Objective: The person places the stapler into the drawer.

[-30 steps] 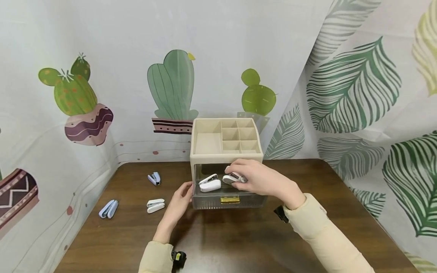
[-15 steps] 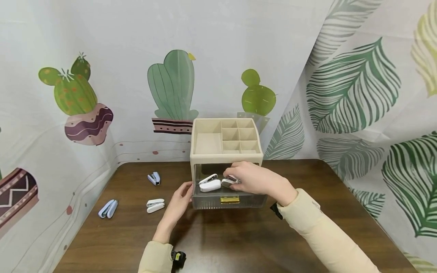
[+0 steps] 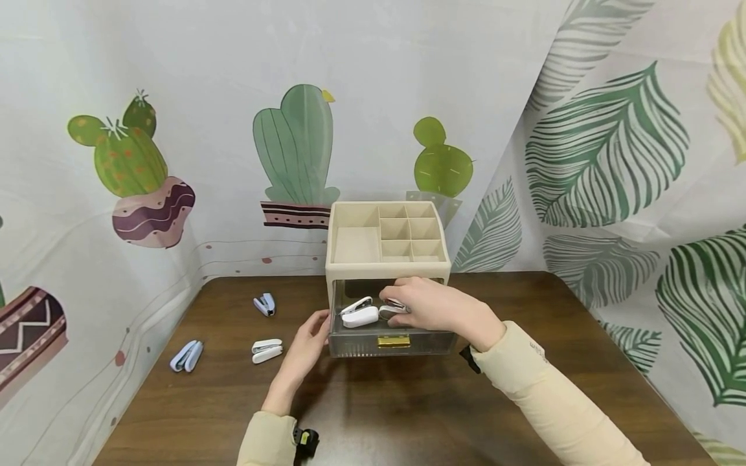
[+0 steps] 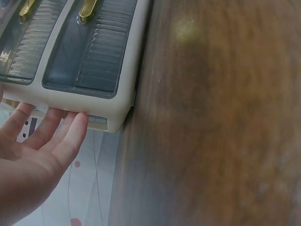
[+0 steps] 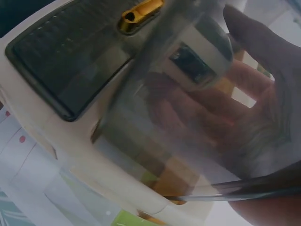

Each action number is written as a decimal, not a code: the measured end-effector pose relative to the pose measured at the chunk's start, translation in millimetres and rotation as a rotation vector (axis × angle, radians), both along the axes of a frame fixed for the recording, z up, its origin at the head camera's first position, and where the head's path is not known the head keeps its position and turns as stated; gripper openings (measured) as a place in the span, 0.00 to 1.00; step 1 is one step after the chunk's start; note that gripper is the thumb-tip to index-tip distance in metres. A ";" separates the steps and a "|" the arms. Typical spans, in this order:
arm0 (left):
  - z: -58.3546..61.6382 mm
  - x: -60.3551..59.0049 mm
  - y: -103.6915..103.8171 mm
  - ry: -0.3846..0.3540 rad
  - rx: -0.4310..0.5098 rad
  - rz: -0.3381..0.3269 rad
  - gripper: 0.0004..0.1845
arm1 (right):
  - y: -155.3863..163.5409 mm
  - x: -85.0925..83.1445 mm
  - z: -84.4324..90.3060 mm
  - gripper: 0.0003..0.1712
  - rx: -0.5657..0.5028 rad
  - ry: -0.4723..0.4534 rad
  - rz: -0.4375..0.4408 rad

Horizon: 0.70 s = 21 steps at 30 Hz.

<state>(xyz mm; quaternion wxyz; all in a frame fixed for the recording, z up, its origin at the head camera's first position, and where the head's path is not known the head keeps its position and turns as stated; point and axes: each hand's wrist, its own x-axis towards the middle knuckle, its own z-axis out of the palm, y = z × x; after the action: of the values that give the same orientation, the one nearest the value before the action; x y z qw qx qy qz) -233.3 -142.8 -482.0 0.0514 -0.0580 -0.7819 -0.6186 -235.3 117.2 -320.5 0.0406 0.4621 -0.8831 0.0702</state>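
A cream desktop organizer [image 3: 387, 267] has its clear upper drawer [image 3: 357, 347] pulled out. My right hand [image 3: 434, 305] reaches into that drawer and holds a white stapler [image 3: 390, 312] between thumb and fingers, low inside at the right. Through the clear drawer wall the right wrist view shows the stapler [image 5: 200, 54] near the thumb. Another white stapler [image 3: 360, 317], its arms spread, lies in the drawer's left half. My left hand [image 3: 307, 343] rests against the organizer's left side. In the left wrist view its extended fingers [image 4: 70, 136] touch the cream side wall.
Left of the organizer, a white stapler [image 3: 267, 351] and two light-blue staplers [image 3: 186, 356] lie on the brown wooden table [image 3: 396, 408]. The organizer's top has one large and several small compartments. A gold handle [image 3: 394, 341] sits on the drawer front. Patterned cloth hangs behind.
My right hand has moved slightly left and lower into the drawer with the white stapler, which sits beside the other one. The left hand stays in place.
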 end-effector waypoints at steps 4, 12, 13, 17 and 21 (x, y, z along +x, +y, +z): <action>1.0 0.2 -0.8 -0.006 0.007 0.002 0.20 | 0.0 2.3 1.5 0.27 -0.013 -0.045 -0.032; 0.9 0.6 -1.1 -0.002 0.012 -0.007 0.21 | 8.9 8.7 12.0 0.29 -0.113 -0.160 -0.027; 0.7 0.6 -1.2 0.000 0.012 -0.009 0.21 | 11.2 10.6 14.5 0.30 -0.126 -0.180 -0.039; 0.1 0.8 -1.3 0.010 0.011 -0.012 0.22 | 23.9 19.4 24.7 0.32 -0.196 -0.230 -0.085; 0.1 0.5 -1.2 0.003 0.016 -0.012 0.21 | 42.1 25.6 29.3 0.31 -0.306 -0.221 -0.106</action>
<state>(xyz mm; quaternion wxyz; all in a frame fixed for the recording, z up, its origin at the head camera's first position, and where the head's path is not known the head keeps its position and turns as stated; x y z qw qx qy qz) -232.8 -144.0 -481.9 0.0494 -0.0634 -0.7763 -0.6252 -209.8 159.3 -291.2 0.0168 0.3931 -0.8842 0.2516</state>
